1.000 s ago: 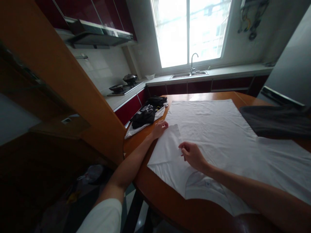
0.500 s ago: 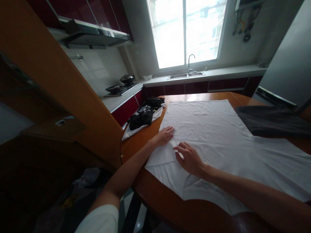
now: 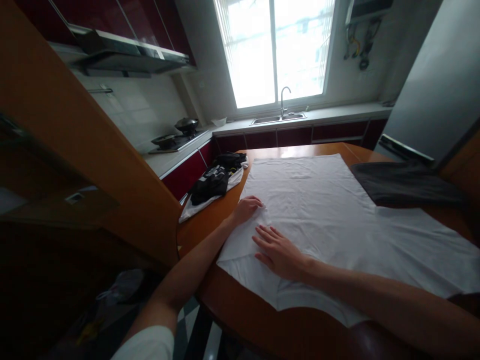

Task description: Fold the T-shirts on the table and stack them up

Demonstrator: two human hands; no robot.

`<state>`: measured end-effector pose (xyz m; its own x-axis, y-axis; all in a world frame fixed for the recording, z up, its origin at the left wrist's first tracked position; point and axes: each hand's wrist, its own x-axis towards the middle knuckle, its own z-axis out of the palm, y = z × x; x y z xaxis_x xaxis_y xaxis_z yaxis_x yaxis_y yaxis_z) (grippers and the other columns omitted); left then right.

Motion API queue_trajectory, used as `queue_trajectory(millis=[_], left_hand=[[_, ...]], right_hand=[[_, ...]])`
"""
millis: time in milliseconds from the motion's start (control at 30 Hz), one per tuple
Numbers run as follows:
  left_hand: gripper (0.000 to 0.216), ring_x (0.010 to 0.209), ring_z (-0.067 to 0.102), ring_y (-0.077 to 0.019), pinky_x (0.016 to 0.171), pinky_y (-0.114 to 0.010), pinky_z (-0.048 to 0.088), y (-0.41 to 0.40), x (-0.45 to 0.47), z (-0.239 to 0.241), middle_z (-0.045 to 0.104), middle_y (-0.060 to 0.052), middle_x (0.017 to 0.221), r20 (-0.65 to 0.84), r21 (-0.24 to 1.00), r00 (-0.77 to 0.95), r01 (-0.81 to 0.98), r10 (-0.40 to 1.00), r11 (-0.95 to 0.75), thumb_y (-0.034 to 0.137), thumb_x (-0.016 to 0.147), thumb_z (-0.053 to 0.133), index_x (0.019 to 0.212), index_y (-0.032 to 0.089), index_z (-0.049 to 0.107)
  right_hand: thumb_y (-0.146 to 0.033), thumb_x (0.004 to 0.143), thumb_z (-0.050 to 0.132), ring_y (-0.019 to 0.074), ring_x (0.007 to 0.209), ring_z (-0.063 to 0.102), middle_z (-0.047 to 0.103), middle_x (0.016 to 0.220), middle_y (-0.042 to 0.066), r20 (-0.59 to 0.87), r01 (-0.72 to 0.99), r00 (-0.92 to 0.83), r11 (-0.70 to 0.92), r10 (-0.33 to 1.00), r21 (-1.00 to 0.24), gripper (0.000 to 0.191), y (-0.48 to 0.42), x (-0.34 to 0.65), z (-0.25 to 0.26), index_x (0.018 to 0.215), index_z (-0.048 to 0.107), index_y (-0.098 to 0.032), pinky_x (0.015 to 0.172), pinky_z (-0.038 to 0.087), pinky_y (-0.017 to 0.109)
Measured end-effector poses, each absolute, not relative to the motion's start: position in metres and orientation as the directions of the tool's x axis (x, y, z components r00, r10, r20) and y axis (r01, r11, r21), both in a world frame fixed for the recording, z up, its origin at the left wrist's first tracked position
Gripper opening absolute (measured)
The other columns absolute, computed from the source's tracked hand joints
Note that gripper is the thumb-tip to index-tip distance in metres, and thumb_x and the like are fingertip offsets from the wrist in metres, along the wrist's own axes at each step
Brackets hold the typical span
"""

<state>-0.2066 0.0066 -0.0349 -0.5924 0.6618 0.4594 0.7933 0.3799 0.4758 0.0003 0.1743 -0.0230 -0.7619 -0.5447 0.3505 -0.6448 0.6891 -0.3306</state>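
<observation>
A white T-shirt [image 3: 322, 210] lies spread flat on a round wooden table [image 3: 255, 320], its collar near the front edge. One sleeve is folded in over the body at the shirt's left side. My left hand [image 3: 245, 207] rests on that folded edge with fingers curled lightly on the cloth. My right hand [image 3: 275, 250] lies flat on the folded sleeve, fingers stretched out, pressing it down. Neither hand holds anything.
A pile of black and white clothes [image 3: 213, 182] sits at the table's left edge. A dark grey garment [image 3: 405, 182] lies at the right. A wooden partition [image 3: 93, 150] stands at my left. Behind are a counter, a stove [image 3: 176, 137] and a sink [image 3: 279, 117] under a window.
My right hand let go of the pinched sleeve edge and flattened onto it, sliding left. The sleeve now lies flat. The camera view shifted a little to the right.
</observation>
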Motion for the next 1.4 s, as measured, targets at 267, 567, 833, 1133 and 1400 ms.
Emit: queue_trajectory(millis=[267, 567, 833, 1133, 1400], left_hand=[[0.035, 0.121, 0.06, -0.0253, 0.107, -0.044, 0.048, -0.001, -0.208, -0.032, 0.063, -0.012, 0.132, 0.438, 0.443, -0.546, 0.822, 0.714, 0.357, 0.028, 0.093, 0.059, 0.126, 0.022, 0.071], [0.051, 0.148, 0.036, -0.0284, 0.122, -0.052, 0.027, 0.003, -0.193, -0.031, 0.046, -0.013, 0.155, 0.26, 0.233, -0.622, 0.783, 0.739, 0.577, 0.042, 0.105, 0.038, 0.149, 0.019, 0.05], [0.064, 0.155, 0.017, -0.0274, 0.123, -0.054, 0.018, 0.007, -0.187, -0.032, 0.024, -0.01, 0.167, 0.119, 0.148, -0.671, 0.741, 0.732, 0.655, 0.055, 0.105, 0.031, 0.16, 0.022, 0.03], [0.062, 0.154, 0.022, -0.0307, 0.122, -0.057, 0.021, 0.002, -0.198, -0.038, 0.031, -0.013, 0.164, 0.145, 0.157, -0.734, 0.679, 0.663, 0.717, 0.055, 0.105, 0.032, 0.157, 0.021, 0.037], [0.057, 0.15, 0.031, -0.0332, 0.12, -0.06, 0.023, -0.005, -0.206, -0.039, 0.041, -0.015, 0.159, 0.239, 0.152, -0.728, 0.681, 0.642, 0.716, 0.051, 0.102, 0.043, 0.152, 0.023, 0.046]], right_hand=[[-0.032, 0.103, 0.046, 0.0289, 0.142, 0.044, 0.052, 0.15, 0.017, 0.417, -0.634, -0.765, 0.684, -0.491, -0.36, 0.04, 0.172, 0.003, -0.017, 0.135, 0.061, -0.014, 0.118, 0.036, 0.049], [-0.038, 0.102, 0.047, 0.0305, 0.155, 0.016, 0.022, 0.166, 0.021, 0.364, -0.595, -0.798, 0.725, -0.48, -0.348, 0.06, 0.172, -0.001, -0.03, 0.155, 0.038, -0.01, 0.123, 0.025, 0.053], [-0.052, 0.104, 0.039, 0.0329, 0.154, 0.017, 0.025, 0.164, 0.023, 0.243, -0.534, -0.845, 0.768, -0.476, -0.352, 0.067, 0.173, 0.0, -0.033, 0.155, 0.039, -0.008, 0.124, 0.02, 0.054], [-0.054, 0.103, 0.04, 0.0295, 0.155, 0.017, 0.025, 0.165, 0.021, 0.25, -0.536, -0.844, 0.756, -0.474, -0.376, 0.069, 0.172, -0.002, -0.035, 0.155, 0.037, -0.01, 0.124, 0.019, 0.053], [-0.051, 0.103, 0.042, 0.0298, 0.154, 0.019, 0.028, 0.164, 0.021, 0.281, -0.55, -0.834, 0.743, -0.474, -0.381, 0.063, 0.172, -0.001, -0.036, 0.153, 0.041, -0.012, 0.123, 0.022, 0.053]])
